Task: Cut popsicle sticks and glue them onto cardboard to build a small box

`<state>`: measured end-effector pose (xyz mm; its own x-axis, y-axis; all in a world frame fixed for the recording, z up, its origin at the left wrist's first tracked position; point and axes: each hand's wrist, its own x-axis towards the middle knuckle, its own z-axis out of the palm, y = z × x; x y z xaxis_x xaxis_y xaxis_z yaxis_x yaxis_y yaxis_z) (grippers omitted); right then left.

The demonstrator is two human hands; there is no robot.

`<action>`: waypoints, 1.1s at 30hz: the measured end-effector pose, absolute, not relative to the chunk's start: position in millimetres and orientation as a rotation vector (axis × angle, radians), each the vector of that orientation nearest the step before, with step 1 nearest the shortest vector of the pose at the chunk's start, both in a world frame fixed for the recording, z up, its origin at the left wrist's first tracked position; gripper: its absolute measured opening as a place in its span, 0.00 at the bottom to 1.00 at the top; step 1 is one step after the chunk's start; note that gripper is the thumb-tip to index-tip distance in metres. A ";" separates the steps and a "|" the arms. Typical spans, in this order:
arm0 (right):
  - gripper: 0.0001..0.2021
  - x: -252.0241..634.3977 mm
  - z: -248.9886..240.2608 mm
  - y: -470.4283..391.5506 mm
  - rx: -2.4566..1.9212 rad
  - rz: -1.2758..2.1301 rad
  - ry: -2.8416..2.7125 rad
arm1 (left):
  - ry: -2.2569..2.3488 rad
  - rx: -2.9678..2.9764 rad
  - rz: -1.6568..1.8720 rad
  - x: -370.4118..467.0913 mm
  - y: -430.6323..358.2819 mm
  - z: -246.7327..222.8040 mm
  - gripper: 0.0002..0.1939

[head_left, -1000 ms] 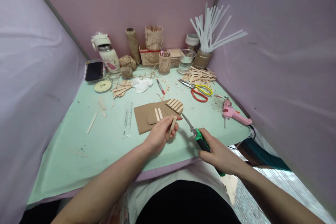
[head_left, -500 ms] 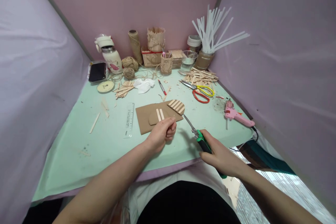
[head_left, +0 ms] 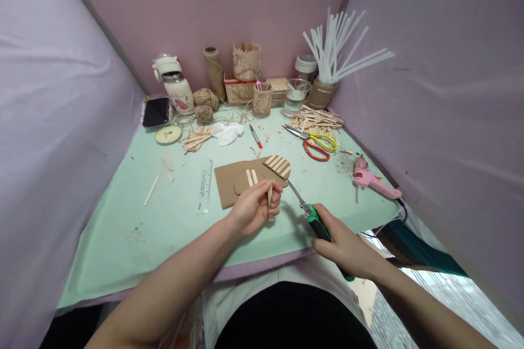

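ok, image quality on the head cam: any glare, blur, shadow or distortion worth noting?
Head view: wide-angle look, fabric walls splaying toward the edges; soft shadow on the table beside the green-handled scissors; bright glare on the silvery surface at lower right; white strips nearly washed out; slight overall softness, ruler markings too small to read.

1. You wear one camera on your head, facing forward and down.
2. It views the table point(head_left: 110, 202) closely from above its near side, the pink backdrop point(head_left: 204, 5) beyond.
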<state>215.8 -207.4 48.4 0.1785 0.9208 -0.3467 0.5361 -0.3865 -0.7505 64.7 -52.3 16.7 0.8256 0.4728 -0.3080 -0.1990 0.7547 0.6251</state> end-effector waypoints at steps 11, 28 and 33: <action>0.16 214.9 47.6 -207.0 -1.958 1.096 -1.360 | 0.537 0.877 0.476 66.0 -53.5 20.9 0.16; 0.29 253.2 -1.2 -157.0 -2.682 -0.008 -1.341 | 1.064 1.433 0.593 21.6 15.9 28.5 0.09; 0.35 245.1 0.7 -156.4 -2.382 -0.187 -1.418 | 1.078 1.387 0.574 25.8 13.1 25.8 0.08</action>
